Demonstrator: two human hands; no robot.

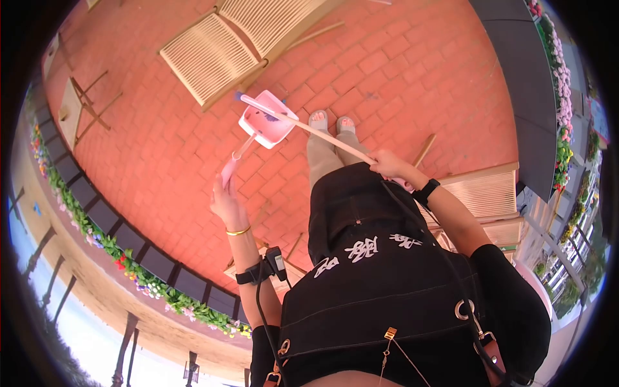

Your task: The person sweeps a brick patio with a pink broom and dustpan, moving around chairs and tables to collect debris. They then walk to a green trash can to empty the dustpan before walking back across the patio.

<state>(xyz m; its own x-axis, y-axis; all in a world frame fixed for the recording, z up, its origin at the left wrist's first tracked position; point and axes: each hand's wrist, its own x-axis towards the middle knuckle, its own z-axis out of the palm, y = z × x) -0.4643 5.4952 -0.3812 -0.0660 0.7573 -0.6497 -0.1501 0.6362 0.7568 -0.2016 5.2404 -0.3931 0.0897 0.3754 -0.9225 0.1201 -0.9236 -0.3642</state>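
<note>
A pink dustpan (277,131) hangs tilted over the brick floor, with dark bits of debris lying in its pan. My left hand (227,205) is closed around the end of its handle. In my right hand (389,165) is the pale stick of a broom (329,137), the fingers wrapped round it. The stick slants up to the left across the dustpan, and its narrow head with purple-blue bristles overlaps the pan's far edge in this view.
Slatted wooden folding chairs (213,61) stand ahead, with another (480,193) by my right side and a folding stool (72,111) far left. Flower-topped dark planters (161,264) curve round the red brick paving (400,71). My feet (332,120) are just beyond the dustpan's right side.
</note>
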